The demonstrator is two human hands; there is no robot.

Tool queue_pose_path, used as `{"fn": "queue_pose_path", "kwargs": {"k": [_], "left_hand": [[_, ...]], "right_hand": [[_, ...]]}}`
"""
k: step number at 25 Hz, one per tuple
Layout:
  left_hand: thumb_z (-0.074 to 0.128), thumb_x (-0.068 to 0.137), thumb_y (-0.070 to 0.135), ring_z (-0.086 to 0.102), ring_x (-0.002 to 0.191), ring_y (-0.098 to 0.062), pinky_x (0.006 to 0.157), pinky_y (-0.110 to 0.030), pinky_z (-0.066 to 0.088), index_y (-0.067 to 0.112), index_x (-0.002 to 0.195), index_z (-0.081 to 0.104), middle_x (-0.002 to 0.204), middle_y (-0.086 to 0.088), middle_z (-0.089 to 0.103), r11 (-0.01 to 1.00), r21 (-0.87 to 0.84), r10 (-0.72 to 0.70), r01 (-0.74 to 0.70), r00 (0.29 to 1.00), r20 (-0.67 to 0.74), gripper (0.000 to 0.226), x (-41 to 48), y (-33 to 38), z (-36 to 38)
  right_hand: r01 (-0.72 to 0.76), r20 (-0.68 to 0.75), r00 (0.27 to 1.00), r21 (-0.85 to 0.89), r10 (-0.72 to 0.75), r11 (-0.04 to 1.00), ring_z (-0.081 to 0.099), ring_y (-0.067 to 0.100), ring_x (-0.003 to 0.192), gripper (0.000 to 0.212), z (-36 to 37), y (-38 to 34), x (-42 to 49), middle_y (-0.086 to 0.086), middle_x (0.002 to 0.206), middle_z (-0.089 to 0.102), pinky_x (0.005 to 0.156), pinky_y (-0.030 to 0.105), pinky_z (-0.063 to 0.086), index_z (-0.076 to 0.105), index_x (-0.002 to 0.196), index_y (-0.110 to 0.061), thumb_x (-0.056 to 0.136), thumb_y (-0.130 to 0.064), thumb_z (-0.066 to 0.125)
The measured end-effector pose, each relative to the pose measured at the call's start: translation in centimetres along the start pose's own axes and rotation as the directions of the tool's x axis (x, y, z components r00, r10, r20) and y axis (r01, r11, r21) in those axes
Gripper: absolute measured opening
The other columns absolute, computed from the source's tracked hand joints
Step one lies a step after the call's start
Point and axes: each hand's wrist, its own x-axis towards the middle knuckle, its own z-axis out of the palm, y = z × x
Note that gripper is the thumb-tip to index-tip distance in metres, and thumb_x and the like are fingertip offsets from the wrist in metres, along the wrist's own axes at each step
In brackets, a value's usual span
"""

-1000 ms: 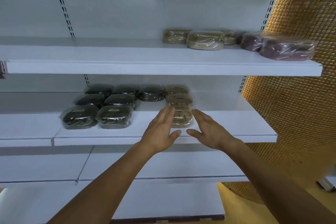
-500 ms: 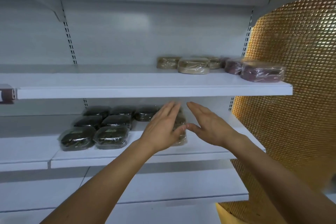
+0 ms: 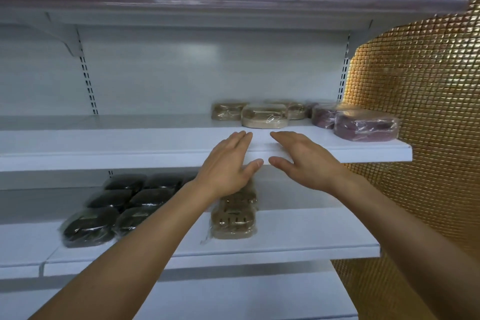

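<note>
**Both hands empty, lined up on the front tan pack**

Left hand [image 3: 226, 163] and right hand [image 3: 304, 161] are both flat, with the fingers straight and together, the thumbs pointing inward, and nothing held. They sit side by side over the front edge of the upper shelf [image 3: 104, 161] with a narrow gap between them. I can't tell if the fingertips touch the shelf.

The tan pack [image 3: 264, 117] sits on that shelf just beyond the fingertips, in line with the gap. My read is that the palms are set to close in on its two sides, since a wrapped, soft-looking pack is easier to clamp with two hands than to pinch.

The shelf is sorted by colour:
- More tan packs sit behind the target, with purple packs [image 3: 363, 126] to their right.
- On the lower shelf [image 3: 311, 231], a row of tan packs [image 3: 233, 221] runs front to back, with dark packs [image 3: 91, 226] in rows to its left.

Changes from 1.0 s ago:
- The hands were flanking the front pack of the lower tan row and have since risen one shelf.
- The gap between them is tighter.
- The view has tilted up, so the top shelf's edge strip is now in frame.
- No pack has moved.
</note>
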Motion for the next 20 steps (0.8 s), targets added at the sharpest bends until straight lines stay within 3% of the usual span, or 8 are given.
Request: {"fn": "queue_pose_path", "kwargs": {"k": [3,9,15,18,20], "left_hand": [[0.037,0.1,0.056,0.015,0.151,-0.018,0.121,-0.035,0.018,0.018,0.158,0.017,0.164,-0.003,0.018,0.999,0.034,-0.003,0.004,1.0,-0.012,0.072,3.0,-0.1,-0.2],[0.03,0.1,0.06,0.003,0.153,-0.02,0.123,-0.041,0.013,0.014,0.159,0.007,0.166,-0.005,0.004,0.984,0.133,-0.128,0.12,0.99,0.052,0.078,8.8,-1.3,0.2],[0.038,0.097,0.061,0.019,0.147,-0.027,0.118,-0.044,0.023,0.015,0.154,0.019,0.158,-0.012,0.023,0.959,0.18,-0.23,0.218,0.972,0.049,0.075,13.0,-2.3,2.2],[0.039,0.097,0.061,0.009,0.151,-0.029,0.121,-0.044,0.017,0.022,0.159,-0.001,0.164,-0.014,0.008,0.946,0.203,-0.271,0.252,0.96,0.067,0.083,14.7,-2.2,2.7],[0.042,0.097,0.061,0.013,0.151,-0.032,0.12,-0.044,0.021,0.027,0.159,-0.004,0.164,-0.015,0.01,0.95,0.161,-0.281,0.266,0.957,0.072,0.084,15.3,-2.2,3.3]], "right_hand": [[-0.028,0.068,0.997,-0.024,0.03,0.999,0.016,0.014,0.149,0.07,-0.3,3.1,2.4,-0.002,0.163,0.018,0.118,0.03,0.017,0.019,0.156,-0.021,0.099,-0.054,0.041],[-0.069,0.134,0.988,-0.019,0.071,0.997,0.006,0.017,0.151,0.079,0.8,8.5,7.1,0.002,0.165,0.005,0.12,0.031,0.009,0.006,0.158,-0.016,0.098,-0.059,0.034],[-0.046,0.156,0.987,-0.007,0.047,0.999,0.004,0.02,0.151,0.085,1.9,11.1,10.9,0.006,0.165,0.005,0.121,0.033,0.009,0.003,0.157,-0.012,0.097,-0.058,0.04],[-0.055,0.181,0.982,0.001,0.054,0.998,0.004,0.027,0.151,0.088,2.2,11.4,12.4,0.011,0.164,0.003,0.121,0.037,0.01,-0.003,0.157,-0.012,0.097,-0.057,0.043],[-0.075,0.182,0.981,0.031,0.068,0.997,0.007,0.032,0.15,0.087,2.7,11.4,13.0,0.012,0.164,0.003,0.121,0.039,0.013,-0.005,0.157,-0.016,0.097,-0.055,0.045]]}}
